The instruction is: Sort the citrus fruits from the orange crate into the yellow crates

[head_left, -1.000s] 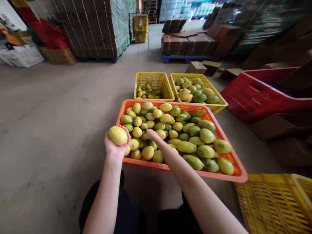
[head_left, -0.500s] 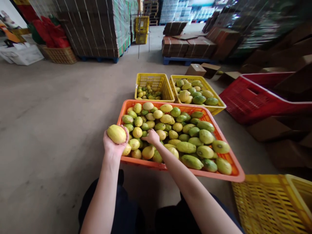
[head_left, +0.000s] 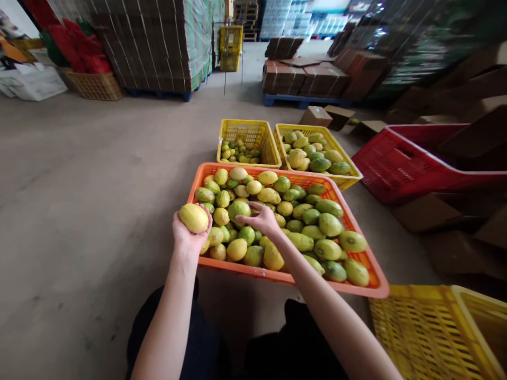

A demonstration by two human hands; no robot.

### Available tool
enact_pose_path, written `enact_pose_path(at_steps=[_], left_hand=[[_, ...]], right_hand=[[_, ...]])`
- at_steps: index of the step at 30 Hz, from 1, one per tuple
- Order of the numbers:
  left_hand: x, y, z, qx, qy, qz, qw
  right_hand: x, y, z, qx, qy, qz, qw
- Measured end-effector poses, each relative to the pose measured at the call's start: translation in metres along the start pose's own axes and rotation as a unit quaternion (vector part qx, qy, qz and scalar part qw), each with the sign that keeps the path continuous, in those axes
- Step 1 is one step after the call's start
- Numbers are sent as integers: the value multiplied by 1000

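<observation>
My left hand (head_left: 191, 232), palm up, is wrapped round a yellow papaya (head_left: 193, 218) at the left rim of a large orange crate (head_left: 253, 272). Inside the crate lie many green and yellow papayas (head_left: 328, 225), some round and some long. Over the crate's left part, my right hand (head_left: 264, 219) has its thumb and fingers round the right side of a round green papaya (head_left: 238, 209). The thumb lies across the fruit's lower edge; the other fingertips are partly hidden behind it.
Beyond the orange crate stand two yellow crates (head_left: 276, 150) with fruit in them. A red crate (head_left: 396, 182) and cardboard boxes (head_left: 430, 211) are at the right. Another yellow crate (head_left: 420, 327) sits at the lower right. Wrapped pallet stacks (head_left: 146, 47) rise farther back.
My right hand has come up and right from among the fruit, with a round green papaya now showing at its fingers. My left hand still holds the yellow papaya, slightly farther right.
</observation>
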State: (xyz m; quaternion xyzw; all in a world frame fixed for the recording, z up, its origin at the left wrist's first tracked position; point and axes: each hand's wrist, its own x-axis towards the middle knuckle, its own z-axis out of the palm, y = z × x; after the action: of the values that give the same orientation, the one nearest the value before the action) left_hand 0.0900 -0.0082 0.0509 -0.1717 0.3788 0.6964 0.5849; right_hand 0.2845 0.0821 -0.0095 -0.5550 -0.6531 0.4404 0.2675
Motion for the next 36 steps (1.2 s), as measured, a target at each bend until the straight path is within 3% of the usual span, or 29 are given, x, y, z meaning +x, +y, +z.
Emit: enact_pose_path(at_steps=[2,4,8,15,20,25,31,36], left_hand=[[4,-5,2,14,-2,2,1000],[5,-13,5,28,-5,4,1000],[0,-29,12,90,-11,-1,996],[-5,-48,24,185,-22,-7,982],[-5,-46,24,206,-95,-13,974],[-5,-43,21,244,-148,-5,958],[1,-47,20,232,-136,-47,962],[0,-48,20,226,-135,-38,964]], right_hand=[[-13,-19,-17,194,33,-46,979],[-30,-33,-29,325,69,-89,939],[-58,-42,-30,460,77,-57,883],[-60,-33,-9,512,48,64,855],[-51,-27,-4,548,34,110,829],[-50,-26,-3,579,24,110,808],[-50,-29,-3,584,-16,94,806],[-48,-27,-2,575,-12,87,813]])
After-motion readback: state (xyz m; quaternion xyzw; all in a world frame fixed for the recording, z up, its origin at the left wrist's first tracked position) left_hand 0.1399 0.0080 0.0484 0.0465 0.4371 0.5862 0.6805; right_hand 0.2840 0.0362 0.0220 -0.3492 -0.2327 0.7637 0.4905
